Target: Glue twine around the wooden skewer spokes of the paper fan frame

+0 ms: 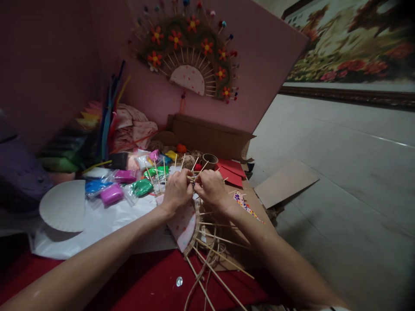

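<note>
A half-disc covered in pink spotted fabric (183,224) lies in front of me, with thin wooden sticks (223,257) fanning out from its curved edge. Brown jute twine (197,229) is woven between the sticks along that edge, and a loose length trails down over the table front. My left hand (178,188) and my right hand (211,188) meet at the far part of the rim. Both have bent, closed fingers pinching at the twine among the sticks. Their fingertips nearly touch and partly hide what they grip.
Packets of coloured clay (112,194) and a white half-plate (63,207) lie left. Behind are twine balls (188,162), a cardboard ring (210,160) and red sheets (231,170). A flowered fan (188,80) is on the pink board. A clear gem (179,281) rests on red cloth.
</note>
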The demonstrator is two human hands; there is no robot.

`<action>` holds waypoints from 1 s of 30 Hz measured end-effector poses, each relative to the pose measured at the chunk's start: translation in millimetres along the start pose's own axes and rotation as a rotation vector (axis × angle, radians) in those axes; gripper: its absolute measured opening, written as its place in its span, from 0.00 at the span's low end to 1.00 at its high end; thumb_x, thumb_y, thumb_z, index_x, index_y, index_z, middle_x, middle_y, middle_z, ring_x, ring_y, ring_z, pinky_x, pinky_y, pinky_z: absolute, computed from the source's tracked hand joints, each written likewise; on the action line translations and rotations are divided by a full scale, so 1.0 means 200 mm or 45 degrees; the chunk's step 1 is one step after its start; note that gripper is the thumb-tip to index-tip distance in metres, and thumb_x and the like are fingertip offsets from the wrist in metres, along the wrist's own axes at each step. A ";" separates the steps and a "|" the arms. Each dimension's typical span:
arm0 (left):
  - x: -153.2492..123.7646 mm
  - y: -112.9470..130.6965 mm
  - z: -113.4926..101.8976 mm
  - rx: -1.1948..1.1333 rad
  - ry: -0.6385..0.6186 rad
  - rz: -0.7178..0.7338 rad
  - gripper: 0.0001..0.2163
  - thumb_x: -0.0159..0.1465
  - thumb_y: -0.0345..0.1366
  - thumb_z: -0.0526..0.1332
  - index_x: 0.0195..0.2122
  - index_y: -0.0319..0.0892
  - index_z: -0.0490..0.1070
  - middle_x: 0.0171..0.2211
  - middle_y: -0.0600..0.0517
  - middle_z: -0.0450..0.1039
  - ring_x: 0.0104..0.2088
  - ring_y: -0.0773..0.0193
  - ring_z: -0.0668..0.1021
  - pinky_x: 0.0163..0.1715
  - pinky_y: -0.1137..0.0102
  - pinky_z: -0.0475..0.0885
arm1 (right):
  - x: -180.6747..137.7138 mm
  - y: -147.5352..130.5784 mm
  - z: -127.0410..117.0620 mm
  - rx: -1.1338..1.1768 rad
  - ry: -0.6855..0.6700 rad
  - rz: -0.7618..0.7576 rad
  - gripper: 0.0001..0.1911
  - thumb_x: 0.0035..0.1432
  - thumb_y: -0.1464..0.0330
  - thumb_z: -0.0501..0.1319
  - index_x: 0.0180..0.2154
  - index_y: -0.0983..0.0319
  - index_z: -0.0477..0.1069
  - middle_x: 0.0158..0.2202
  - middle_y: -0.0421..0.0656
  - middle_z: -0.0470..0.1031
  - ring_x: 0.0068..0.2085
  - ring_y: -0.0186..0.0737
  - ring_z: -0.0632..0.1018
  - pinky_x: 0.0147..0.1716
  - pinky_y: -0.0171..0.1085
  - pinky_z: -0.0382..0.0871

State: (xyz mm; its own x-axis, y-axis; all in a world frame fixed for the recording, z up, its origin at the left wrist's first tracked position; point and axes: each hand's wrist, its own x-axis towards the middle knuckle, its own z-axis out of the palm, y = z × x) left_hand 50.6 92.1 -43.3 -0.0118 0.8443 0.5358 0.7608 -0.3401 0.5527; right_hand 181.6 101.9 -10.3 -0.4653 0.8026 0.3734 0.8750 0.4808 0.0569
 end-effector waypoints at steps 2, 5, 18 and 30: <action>0.00 0.00 0.00 0.005 -0.002 0.000 0.11 0.54 0.25 0.55 0.37 0.42 0.66 0.29 0.48 0.73 0.37 0.52 0.74 0.40 0.59 0.65 | 0.00 0.00 0.00 0.008 -0.003 -0.017 0.05 0.56 0.69 0.56 0.32 0.62 0.70 0.35 0.45 0.76 0.38 0.42 0.72 0.37 0.40 0.53; 0.00 0.00 0.00 0.012 -0.005 -0.001 0.11 0.54 0.25 0.55 0.37 0.43 0.66 0.29 0.49 0.73 0.37 0.52 0.74 0.40 0.60 0.65 | 0.00 0.00 0.00 0.018 -0.008 -0.024 0.05 0.56 0.69 0.56 0.32 0.62 0.70 0.35 0.45 0.76 0.38 0.42 0.72 0.37 0.39 0.53; -0.01 0.01 0.00 0.027 -0.018 0.017 0.09 0.55 0.26 0.54 0.37 0.42 0.67 0.30 0.49 0.73 0.36 0.53 0.74 0.39 0.61 0.64 | -0.02 -0.01 0.03 0.050 0.048 0.051 0.06 0.58 0.68 0.56 0.34 0.63 0.70 0.34 0.45 0.75 0.37 0.43 0.71 0.37 0.39 0.53; -0.01 0.00 0.01 0.024 -0.033 -0.001 0.10 0.55 0.26 0.54 0.38 0.41 0.67 0.30 0.48 0.73 0.37 0.53 0.74 0.40 0.61 0.64 | -0.01 -0.01 0.04 0.058 0.022 0.129 0.06 0.57 0.68 0.56 0.31 0.61 0.71 0.33 0.44 0.76 0.35 0.41 0.73 0.35 0.39 0.53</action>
State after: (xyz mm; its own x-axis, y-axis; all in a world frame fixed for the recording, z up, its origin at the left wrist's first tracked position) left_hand 51.7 91.1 -46.7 0.0042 0.8551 0.5184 0.7730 -0.3317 0.5408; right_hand 179.2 101.7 -18.8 -0.3723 0.8417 0.3911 0.9101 0.4137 -0.0238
